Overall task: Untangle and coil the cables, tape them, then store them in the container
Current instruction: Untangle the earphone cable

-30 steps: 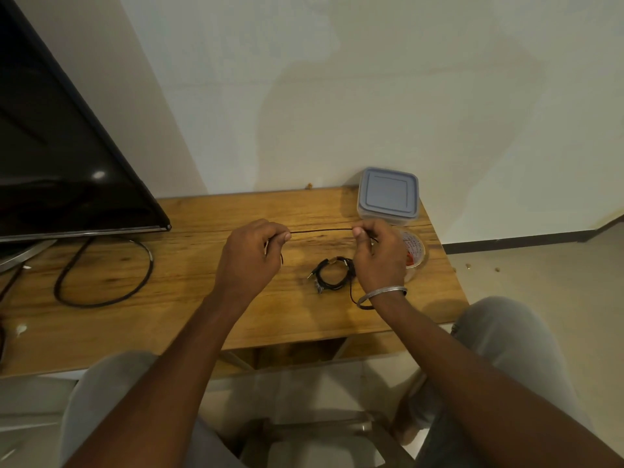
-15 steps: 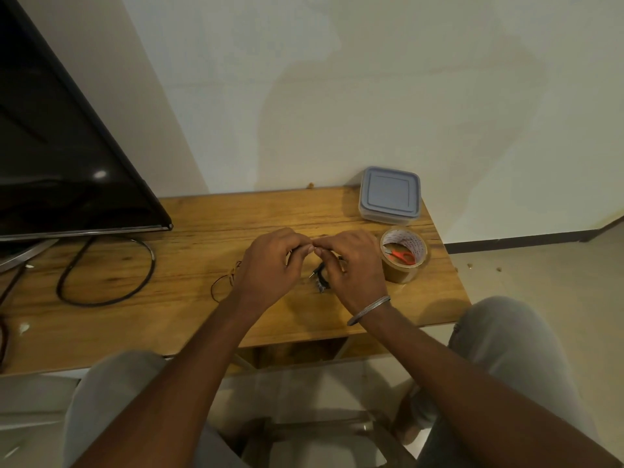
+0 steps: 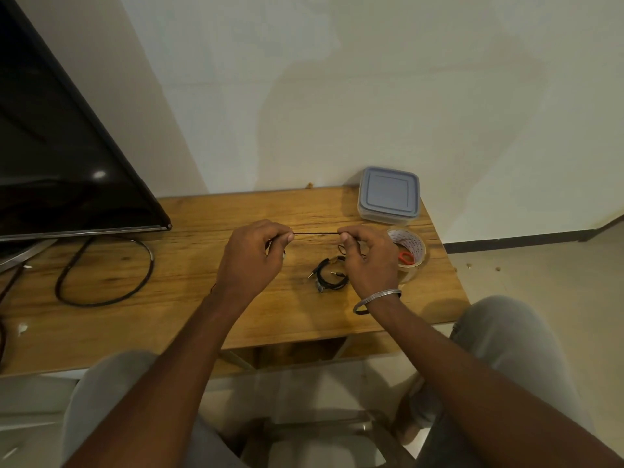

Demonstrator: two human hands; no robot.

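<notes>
Your left hand [image 3: 251,255] and right hand [image 3: 369,258] each pinch the thin black cable [image 3: 315,233], taut between them above the tabletop [image 3: 202,214] middle. Below your right hand lies a dark bundle [image 3: 332,275]; tug harder and it may snag tighter. The lidded container [image 3: 389,195] sits at the back right corner, the tape roll [image 3: 410,251] just in front of it.

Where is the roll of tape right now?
In the head view, the roll of tape lies on the right side of the wooden table, just nearer than the lidded container and directly right of the right hand.
</notes>
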